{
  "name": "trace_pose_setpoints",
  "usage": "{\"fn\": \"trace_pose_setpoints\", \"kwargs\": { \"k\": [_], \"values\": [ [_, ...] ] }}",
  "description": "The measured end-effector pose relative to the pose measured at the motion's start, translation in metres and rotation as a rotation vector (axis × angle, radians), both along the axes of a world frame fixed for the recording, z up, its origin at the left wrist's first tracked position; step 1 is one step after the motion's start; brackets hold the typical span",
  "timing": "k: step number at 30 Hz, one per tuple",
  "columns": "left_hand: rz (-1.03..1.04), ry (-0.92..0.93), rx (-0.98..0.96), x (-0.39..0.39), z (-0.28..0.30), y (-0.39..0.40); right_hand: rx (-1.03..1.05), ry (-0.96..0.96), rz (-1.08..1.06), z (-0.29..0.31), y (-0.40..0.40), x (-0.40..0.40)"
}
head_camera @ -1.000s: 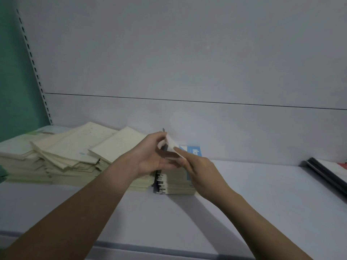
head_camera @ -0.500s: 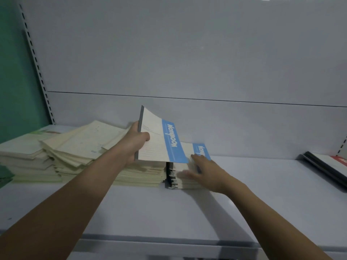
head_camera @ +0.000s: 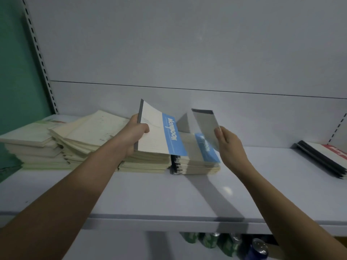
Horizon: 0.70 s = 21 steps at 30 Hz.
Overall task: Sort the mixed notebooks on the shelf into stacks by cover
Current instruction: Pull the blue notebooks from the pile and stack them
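A white notebook with a blue band (head_camera: 159, 134) is tilted up above the cream stacks (head_camera: 90, 139), gripped at its grey spine by the left hand (head_camera: 134, 135) — fingers curled round the edge. The right hand (head_camera: 230, 147) pinches a second notebook (head_camera: 205, 124), raised over the blue-banded stack (head_camera: 197, 158) — thumb on its cover. Both stacks sit on the white shelf (head_camera: 169, 194); black-spined books (head_camera: 323, 158) lie well apart at right.

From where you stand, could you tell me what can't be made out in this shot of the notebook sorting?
All in the head view:
- Cover of the notebook in the right hand: turned away and blurred.
- Blue-band stack: top cover partly hidden by that notebook.
- Cream stacks: cover print too faint to read.
- Dark-spined pile: cut off by the right edge.
- Cans below: mostly hidden by the shelf.
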<state>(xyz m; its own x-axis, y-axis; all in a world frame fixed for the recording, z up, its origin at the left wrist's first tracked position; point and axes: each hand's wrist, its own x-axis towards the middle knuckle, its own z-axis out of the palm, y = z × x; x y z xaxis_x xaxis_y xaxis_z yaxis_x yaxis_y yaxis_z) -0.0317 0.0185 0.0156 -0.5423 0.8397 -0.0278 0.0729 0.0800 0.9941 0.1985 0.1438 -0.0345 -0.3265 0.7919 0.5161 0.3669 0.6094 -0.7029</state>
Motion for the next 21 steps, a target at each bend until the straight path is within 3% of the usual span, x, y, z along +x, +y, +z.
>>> {"fn": "trace_pose_setpoints", "kwargs": {
  "k": [3, 6, 11, 14, 16, 19, 21],
  "values": [
    [-0.029, -0.125, 0.016, 0.015, -0.006, 0.007, 0.011, 0.044, 0.127, 0.007, -0.028, -0.016],
    [-0.067, -0.295, 0.008, 0.029, -0.013, 0.014, 0.111, -0.231, 0.296, 0.000, -0.055, -0.032],
    [-0.159, -0.457, -0.030, 0.019, -0.025, 0.013, 0.142, -0.352, 0.360, -0.013, -0.062, -0.037],
    [-0.081, -0.384, -0.008, 0.017, -0.027, 0.009, 0.138, -0.497, 0.486, -0.011, -0.058, -0.036],
    [0.004, -0.255, 0.023, 0.014, -0.028, 0.008, -0.006, -0.405, 0.530, -0.008, -0.055, -0.036],
    [0.004, -0.215, 0.058, 0.004, -0.027, 0.002, -0.139, -0.153, 0.328, -0.008, -0.040, -0.034],
    [0.012, -0.207, 0.071, -0.001, -0.023, -0.003, -0.140, -0.207, 0.222, -0.013, -0.028, -0.031]
  ]
}}
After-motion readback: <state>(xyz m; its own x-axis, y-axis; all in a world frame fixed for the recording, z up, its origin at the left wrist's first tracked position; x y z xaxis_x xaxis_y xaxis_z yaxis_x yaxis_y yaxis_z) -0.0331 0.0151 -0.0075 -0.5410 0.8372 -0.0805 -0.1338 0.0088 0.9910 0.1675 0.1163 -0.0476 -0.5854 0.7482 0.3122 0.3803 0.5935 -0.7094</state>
